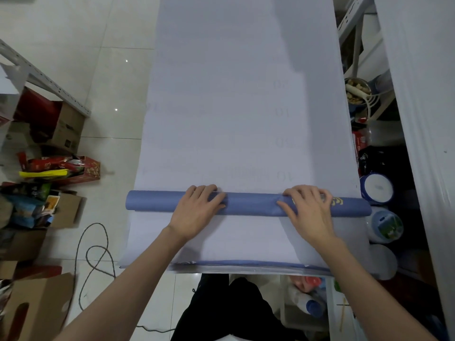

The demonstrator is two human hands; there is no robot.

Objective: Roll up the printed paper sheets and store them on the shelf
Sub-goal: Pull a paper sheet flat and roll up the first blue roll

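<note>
Paper sheet (pixel 234 94), print faint and unreadable, far end cut off; left hand (pixel 197 210) and right hand (pixel 310 212) both grasp its blue roll (pixel 251 205).

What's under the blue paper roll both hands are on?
The blue roll rests on white paper spreading beyond and before it; a blue sheet edge shows lower at the near end. The left hand and right hand hold it. Whatever supports the paper is hidden.

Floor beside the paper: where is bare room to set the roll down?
Bare tile floor for the paper roll lies between the unrolled sheet and the cardboard boxes. Nearer, a looped cable crosses it. Right of the sheet, jars crowd it.
</note>
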